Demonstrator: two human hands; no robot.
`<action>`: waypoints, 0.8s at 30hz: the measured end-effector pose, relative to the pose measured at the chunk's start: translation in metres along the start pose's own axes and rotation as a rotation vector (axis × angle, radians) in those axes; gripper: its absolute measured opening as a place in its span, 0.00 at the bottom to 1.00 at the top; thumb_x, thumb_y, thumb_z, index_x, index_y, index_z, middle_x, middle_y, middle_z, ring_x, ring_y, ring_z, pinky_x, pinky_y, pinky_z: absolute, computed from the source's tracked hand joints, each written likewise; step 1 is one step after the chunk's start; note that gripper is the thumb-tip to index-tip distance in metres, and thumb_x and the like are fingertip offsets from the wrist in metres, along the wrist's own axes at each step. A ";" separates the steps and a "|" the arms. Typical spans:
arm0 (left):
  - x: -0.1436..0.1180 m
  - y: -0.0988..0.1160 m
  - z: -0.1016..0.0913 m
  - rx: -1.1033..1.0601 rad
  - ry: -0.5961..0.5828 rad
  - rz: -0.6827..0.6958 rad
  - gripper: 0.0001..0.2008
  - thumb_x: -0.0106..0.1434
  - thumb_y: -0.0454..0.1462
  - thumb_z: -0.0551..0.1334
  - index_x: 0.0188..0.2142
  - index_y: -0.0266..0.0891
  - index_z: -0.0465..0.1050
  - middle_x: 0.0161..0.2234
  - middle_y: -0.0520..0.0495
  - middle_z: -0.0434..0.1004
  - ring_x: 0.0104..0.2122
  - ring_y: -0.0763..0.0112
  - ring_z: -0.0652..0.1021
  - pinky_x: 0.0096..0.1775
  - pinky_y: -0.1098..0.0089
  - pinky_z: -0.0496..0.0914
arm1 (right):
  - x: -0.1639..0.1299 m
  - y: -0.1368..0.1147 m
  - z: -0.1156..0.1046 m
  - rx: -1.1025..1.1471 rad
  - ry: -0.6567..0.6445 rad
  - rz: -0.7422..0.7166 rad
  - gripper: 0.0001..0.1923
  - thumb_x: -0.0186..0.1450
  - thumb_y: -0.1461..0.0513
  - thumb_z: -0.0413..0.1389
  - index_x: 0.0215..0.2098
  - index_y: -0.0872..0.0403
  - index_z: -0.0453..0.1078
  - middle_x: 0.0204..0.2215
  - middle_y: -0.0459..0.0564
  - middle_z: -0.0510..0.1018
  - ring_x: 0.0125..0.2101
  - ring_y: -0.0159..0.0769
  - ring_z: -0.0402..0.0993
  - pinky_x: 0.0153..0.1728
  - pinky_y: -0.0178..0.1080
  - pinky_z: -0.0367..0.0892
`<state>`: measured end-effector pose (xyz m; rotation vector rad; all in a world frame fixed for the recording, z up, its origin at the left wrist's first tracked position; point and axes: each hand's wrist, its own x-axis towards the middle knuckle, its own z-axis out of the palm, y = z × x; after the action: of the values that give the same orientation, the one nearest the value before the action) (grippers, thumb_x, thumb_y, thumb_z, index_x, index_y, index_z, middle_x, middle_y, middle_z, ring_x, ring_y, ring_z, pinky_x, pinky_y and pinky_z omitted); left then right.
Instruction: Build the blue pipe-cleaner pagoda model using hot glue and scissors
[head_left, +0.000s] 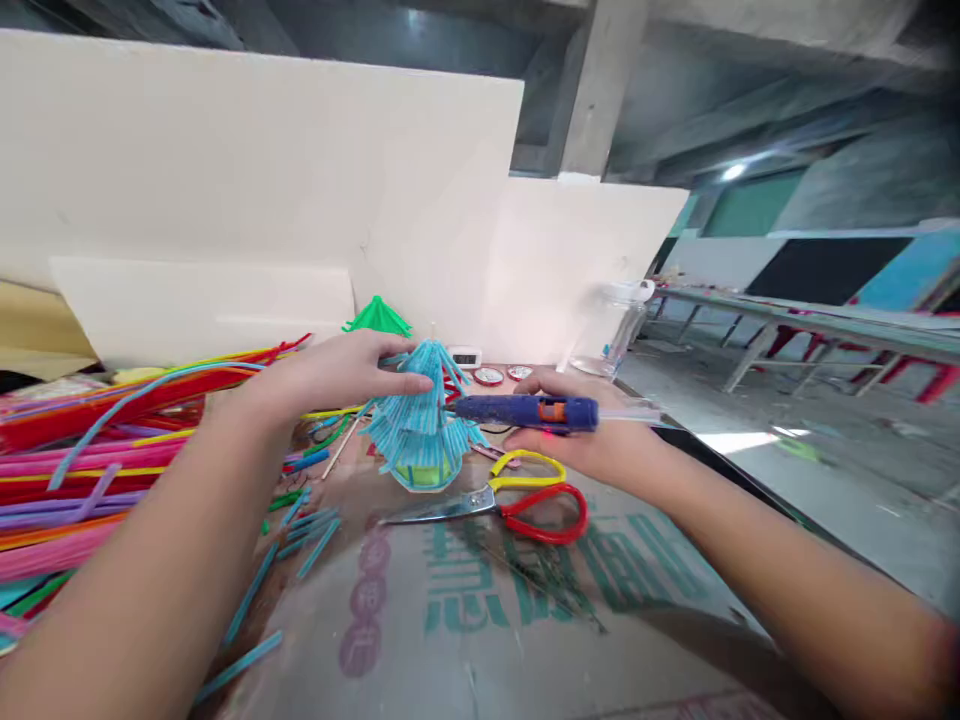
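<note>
A light-blue model tower with tiered, flared roofs (421, 420), built of fuzzy pipe cleaners, stands upright on the worktop. My left hand (349, 372) grips its upper part from the left, thumb across the front. In my right hand (604, 455) is a blue hot glue gun (517, 409), lying level with a clear glue stick out of its rear. Its nozzle points left and meets or nearly meets the upper tier; exact contact is hard to tell. Scissors (480, 502) with one yellow and one red handle lie just in front of the tower.
Bundles of coloured pipe cleaners (90, 470) cover the left side, with cut blue pieces (319, 545) nearby. Behind the tower are a green roof-shaped piece (379, 316), a small digital display (466, 357) and round red-rimmed tins (489, 376). A clear plastic jar (611, 325) stands back right, before white boards (262, 170).
</note>
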<state>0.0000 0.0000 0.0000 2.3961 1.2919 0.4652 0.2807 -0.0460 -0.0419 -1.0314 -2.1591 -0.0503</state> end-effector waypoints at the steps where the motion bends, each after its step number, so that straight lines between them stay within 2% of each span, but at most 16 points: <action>1: -0.001 0.000 0.000 0.001 0.001 -0.002 0.26 0.58 0.59 0.59 0.47 0.47 0.75 0.46 0.55 0.80 0.44 0.61 0.78 0.42 0.70 0.68 | 0.000 0.000 -0.001 0.003 -0.009 -0.007 0.21 0.54 0.50 0.68 0.41 0.50 0.73 0.43 0.49 0.81 0.40 0.42 0.78 0.43 0.41 0.69; 7: -0.002 0.001 0.000 0.019 0.013 -0.013 0.26 0.58 0.59 0.59 0.47 0.47 0.75 0.45 0.54 0.80 0.43 0.60 0.78 0.40 0.70 0.67 | 0.000 0.001 -0.001 0.008 -0.017 -0.022 0.21 0.55 0.50 0.68 0.41 0.50 0.72 0.44 0.50 0.81 0.41 0.42 0.77 0.43 0.42 0.69; 17: -0.001 0.002 0.000 0.055 0.035 -0.019 0.27 0.57 0.60 0.59 0.47 0.48 0.76 0.46 0.54 0.80 0.43 0.60 0.78 0.40 0.69 0.68 | 0.000 -0.001 0.002 -0.016 0.001 0.017 0.20 0.56 0.49 0.66 0.41 0.51 0.71 0.40 0.50 0.82 0.35 0.40 0.78 0.32 0.38 0.68; 24: -0.001 0.002 0.000 0.077 0.049 -0.020 0.27 0.57 0.60 0.58 0.47 0.49 0.76 0.46 0.53 0.80 0.43 0.60 0.78 0.42 0.68 0.69 | 0.000 -0.002 -0.003 0.027 -0.025 -0.016 0.19 0.56 0.49 0.66 0.39 0.51 0.73 0.43 0.50 0.81 0.39 0.41 0.77 0.41 0.41 0.69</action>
<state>0.0012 -0.0021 0.0010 2.4467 1.3770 0.4798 0.2811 -0.0478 -0.0393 -1.0044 -2.1852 -0.0156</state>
